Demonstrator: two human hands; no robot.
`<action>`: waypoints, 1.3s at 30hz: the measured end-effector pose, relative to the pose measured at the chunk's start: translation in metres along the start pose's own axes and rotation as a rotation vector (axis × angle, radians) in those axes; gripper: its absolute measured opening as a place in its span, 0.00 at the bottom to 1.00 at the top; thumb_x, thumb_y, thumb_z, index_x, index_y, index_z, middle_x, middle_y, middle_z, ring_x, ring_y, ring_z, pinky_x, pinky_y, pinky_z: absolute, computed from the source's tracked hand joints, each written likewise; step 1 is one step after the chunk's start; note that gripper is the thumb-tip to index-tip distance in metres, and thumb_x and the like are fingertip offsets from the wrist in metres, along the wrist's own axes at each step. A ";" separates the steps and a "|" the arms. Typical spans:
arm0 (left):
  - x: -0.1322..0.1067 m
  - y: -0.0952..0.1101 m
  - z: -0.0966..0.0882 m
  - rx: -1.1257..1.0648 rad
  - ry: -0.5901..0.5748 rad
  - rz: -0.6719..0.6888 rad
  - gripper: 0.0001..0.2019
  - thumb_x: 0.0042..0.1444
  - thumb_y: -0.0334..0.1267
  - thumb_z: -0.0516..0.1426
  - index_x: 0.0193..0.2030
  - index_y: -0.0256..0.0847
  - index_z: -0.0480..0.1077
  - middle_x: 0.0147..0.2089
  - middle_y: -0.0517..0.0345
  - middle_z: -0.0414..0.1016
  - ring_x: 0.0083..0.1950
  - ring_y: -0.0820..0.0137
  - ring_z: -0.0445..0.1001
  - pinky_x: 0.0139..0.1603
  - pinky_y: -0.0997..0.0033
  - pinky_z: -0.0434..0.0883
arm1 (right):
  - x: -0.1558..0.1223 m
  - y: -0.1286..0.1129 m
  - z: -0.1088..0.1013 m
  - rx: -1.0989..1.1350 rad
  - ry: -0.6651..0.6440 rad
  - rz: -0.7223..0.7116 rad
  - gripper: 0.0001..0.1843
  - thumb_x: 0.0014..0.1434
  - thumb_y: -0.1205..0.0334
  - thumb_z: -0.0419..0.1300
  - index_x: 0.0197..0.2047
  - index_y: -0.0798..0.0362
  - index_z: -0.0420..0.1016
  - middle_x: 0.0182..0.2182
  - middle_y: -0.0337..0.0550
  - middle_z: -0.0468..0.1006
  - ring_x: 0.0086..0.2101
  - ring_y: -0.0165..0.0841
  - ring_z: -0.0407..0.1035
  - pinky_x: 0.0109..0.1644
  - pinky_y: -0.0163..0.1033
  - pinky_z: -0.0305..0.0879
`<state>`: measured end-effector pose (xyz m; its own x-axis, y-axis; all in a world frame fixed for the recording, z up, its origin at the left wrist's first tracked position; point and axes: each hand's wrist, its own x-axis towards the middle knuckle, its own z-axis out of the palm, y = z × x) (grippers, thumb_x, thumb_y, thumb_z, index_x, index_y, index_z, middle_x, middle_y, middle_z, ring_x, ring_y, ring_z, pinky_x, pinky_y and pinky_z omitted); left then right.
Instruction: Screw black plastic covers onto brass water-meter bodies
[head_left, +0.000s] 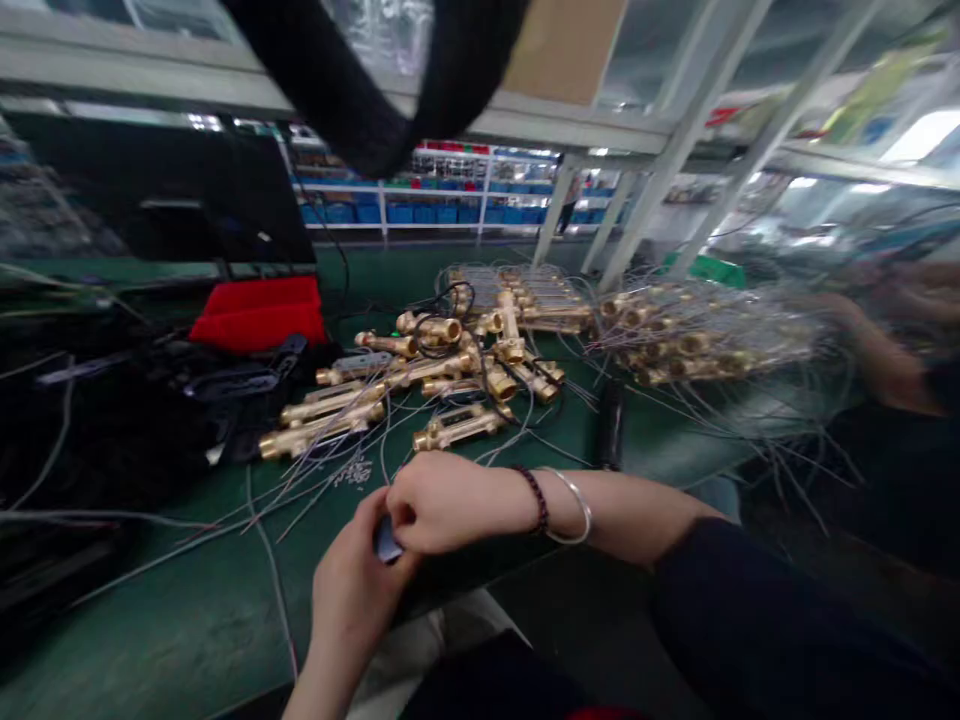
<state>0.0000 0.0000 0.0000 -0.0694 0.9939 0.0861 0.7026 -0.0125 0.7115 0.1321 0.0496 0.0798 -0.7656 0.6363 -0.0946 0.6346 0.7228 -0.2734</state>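
My left hand (360, 580) is closed around a small grey-blue piece (388, 540), of which only a part shows between the fingers; its kind cannot be made out. Pressed against it from the right is my right hand (457, 500), fingers curled in a pinch, and whatever they grip is hidden. Just beyond the hands lies a brass pipe fitting (461, 428) on the green worktop (180, 625). Thin grey wires (274, 575) run across the surface near my left hand. A scatter of tiny pale bits (352, 472) lies ahead of my left hand.
Several brass fittings with wires (697, 340) are heaped at the right, near a co-worker's blurred arm (885, 350). A black cylinder (610, 425) lies beyond my right forearm. A red bin (259, 312) and a dark monitor (165, 190) stand at the back left.
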 end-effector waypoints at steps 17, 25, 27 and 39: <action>0.004 -0.010 0.001 -0.027 -0.039 -0.008 0.21 0.48 0.50 0.54 0.50 0.49 0.65 0.44 0.61 0.79 0.43 0.60 0.77 0.42 0.63 0.69 | -0.161 0.181 0.034 0.801 1.275 1.102 0.40 0.30 0.72 0.60 0.52 0.60 0.64 0.53 0.59 0.64 0.52 0.49 0.61 0.54 0.52 0.61; 0.000 0.005 -0.005 -0.015 -0.059 0.041 0.18 0.48 0.43 0.58 0.48 0.46 0.68 0.43 0.60 0.79 0.43 0.61 0.77 0.44 0.64 0.70 | -0.142 0.114 0.011 1.678 1.404 0.179 0.22 0.41 0.51 0.60 0.41 0.50 0.69 0.31 0.39 0.72 0.34 0.30 0.69 0.38 0.37 0.71; 0.000 0.009 -0.006 0.007 -0.070 0.043 0.18 0.48 0.41 0.59 0.48 0.45 0.68 0.43 0.59 0.79 0.44 0.62 0.77 0.46 0.64 0.70 | -0.126 0.088 0.004 1.883 1.311 -0.183 0.27 0.39 0.55 0.66 0.45 0.46 0.69 0.30 0.33 0.72 0.32 0.27 0.70 0.39 0.34 0.72; -0.004 0.012 -0.003 0.050 -0.064 0.112 0.18 0.48 0.38 0.62 0.48 0.45 0.68 0.46 0.59 0.78 0.46 0.64 0.76 0.47 0.66 0.70 | -0.091 0.015 -0.072 1.456 0.806 -0.246 0.36 0.37 0.61 0.69 0.52 0.43 0.69 0.30 0.37 0.68 0.27 0.30 0.65 0.34 0.38 0.70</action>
<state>0.0070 -0.0045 0.0103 0.0558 0.9915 0.1173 0.7381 -0.1201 0.6639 0.2188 0.0218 0.1530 -0.2870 0.8531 0.4358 -0.4549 0.2791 -0.8457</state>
